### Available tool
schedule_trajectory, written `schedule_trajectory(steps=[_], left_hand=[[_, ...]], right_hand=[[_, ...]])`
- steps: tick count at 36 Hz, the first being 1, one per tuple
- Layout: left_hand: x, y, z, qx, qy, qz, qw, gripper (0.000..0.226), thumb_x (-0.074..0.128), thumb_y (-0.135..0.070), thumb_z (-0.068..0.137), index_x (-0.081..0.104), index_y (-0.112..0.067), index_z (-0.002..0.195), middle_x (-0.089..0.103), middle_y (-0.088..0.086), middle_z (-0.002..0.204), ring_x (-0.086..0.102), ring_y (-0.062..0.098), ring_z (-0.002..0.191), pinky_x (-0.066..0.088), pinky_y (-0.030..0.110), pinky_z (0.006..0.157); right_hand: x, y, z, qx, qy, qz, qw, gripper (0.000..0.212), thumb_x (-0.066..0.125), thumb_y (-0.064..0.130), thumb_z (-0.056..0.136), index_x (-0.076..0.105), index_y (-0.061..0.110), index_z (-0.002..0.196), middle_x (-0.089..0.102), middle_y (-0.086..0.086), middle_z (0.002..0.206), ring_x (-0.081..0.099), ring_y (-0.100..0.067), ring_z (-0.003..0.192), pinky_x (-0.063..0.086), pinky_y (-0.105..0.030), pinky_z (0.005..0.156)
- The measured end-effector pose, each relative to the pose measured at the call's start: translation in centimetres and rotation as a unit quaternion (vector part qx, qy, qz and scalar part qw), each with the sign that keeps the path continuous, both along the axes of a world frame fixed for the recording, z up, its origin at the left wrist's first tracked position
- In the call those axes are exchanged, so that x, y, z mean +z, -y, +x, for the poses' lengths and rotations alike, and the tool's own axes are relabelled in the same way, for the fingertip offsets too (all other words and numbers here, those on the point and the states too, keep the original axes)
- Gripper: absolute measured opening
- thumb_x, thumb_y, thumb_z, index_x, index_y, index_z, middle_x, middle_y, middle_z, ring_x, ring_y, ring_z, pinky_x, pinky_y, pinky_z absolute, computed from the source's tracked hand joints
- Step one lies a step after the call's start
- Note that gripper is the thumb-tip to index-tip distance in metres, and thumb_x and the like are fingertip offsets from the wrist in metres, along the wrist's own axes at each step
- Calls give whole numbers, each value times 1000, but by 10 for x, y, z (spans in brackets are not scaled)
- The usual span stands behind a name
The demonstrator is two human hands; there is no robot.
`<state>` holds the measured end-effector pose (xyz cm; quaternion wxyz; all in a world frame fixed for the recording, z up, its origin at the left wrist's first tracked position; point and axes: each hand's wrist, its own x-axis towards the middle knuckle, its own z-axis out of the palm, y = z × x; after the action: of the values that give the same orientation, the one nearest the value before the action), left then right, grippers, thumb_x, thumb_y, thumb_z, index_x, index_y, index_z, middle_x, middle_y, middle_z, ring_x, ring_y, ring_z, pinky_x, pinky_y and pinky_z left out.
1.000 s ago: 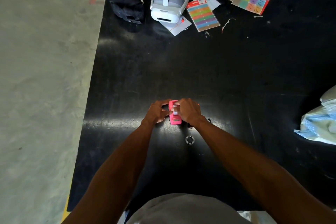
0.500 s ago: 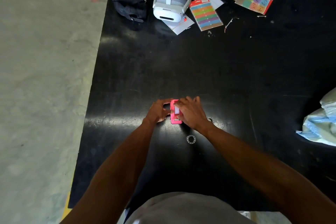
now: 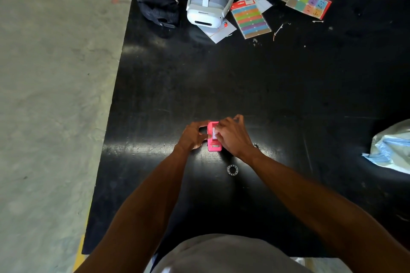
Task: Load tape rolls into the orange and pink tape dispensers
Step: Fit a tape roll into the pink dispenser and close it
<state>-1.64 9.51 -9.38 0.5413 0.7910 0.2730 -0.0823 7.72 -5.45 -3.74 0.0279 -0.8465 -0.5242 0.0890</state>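
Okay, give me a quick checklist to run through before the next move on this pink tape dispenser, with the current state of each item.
1. Pink dispenser resting on the black table: ok.
2. Left hand steadying the dispenser's left side: ok.
3. Right hand on the white tape strip over the dispenser's top: ok.
4. Tape roll fully seated inside: cannot tell, the hands cover it.
5. Tape end reaching the cutter at the near end: cannot tell, too small to make out.
6. Orange dispenser at hand for the next load: not ok, none visible; only a small clear ring lies near the right wrist.
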Motion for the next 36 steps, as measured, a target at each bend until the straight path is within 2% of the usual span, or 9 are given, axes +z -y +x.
schedule_trajectory(steps=[3,8,12,16,20,25,29,36], left_hand=[[-3,0,0,9,-8,-3,1000,53,81,-7,81,68,-19,131,73,2,124,70,20,107,58,30,89],[-8,0,-1,14,-9,13,1000,52,82,-9,80,69,-20,129,73,0,123,69,18,110,57,40,97],[-10,0,-2,12,-13,44,999,54,82,-17,80,67,-22,132,71,-2,130,67,19,117,54,43,102],[-16,0,-3,7,-14,50,999,53,79,-18,83,64,-23,134,70,-2,130,67,21,119,55,46,100],[-20,0,-3,17,-14,42,999,56,81,-22,80,64,-22,134,70,-1,130,66,19,120,53,43,104],[-10,3,-3,25,-8,32,999,56,81,-13,83,63,-16,136,68,4,134,63,22,125,49,40,108],[-4,5,-3,25,-6,32,999,56,79,-11,84,62,-13,137,67,7,135,63,23,124,49,39,108],[-2,6,-3,27,-18,30,999,57,79,-11,84,62,-17,138,66,6,136,63,24,124,50,44,107]], right_hand=[[-1,4,-3,2,-4,4,1000,16,58,26,95,72,18,96,68,-3,108,57,-23,108,31,-46,99],[-4,9,-9,-22,-18,44,999,11,66,23,89,75,19,85,67,-2,100,59,-25,101,34,-48,93],[-6,10,-16,-20,-24,45,998,9,68,25,88,76,20,90,62,0,104,55,-22,107,33,-47,96],[-5,11,-20,-26,-21,55,998,5,72,21,84,76,18,87,60,-1,102,56,-23,104,34,-46,92],[-9,13,-27,-29,-28,47,998,6,75,15,80,73,19,83,56,-2,97,58,-23,94,37,-45,86],[-15,22,-39,-34,-11,20,999,4,73,14,81,74,15,84,57,-5,98,59,-28,95,39,-54,95],[-18,26,-48,-28,-4,34,999,5,76,14,83,72,11,83,60,-6,95,61,-28,91,40,-56,101],[-18,31,-52,-27,5,40,999,8,78,19,81,75,16,88,63,-3,96,61,-24,95,43,-48,94]])
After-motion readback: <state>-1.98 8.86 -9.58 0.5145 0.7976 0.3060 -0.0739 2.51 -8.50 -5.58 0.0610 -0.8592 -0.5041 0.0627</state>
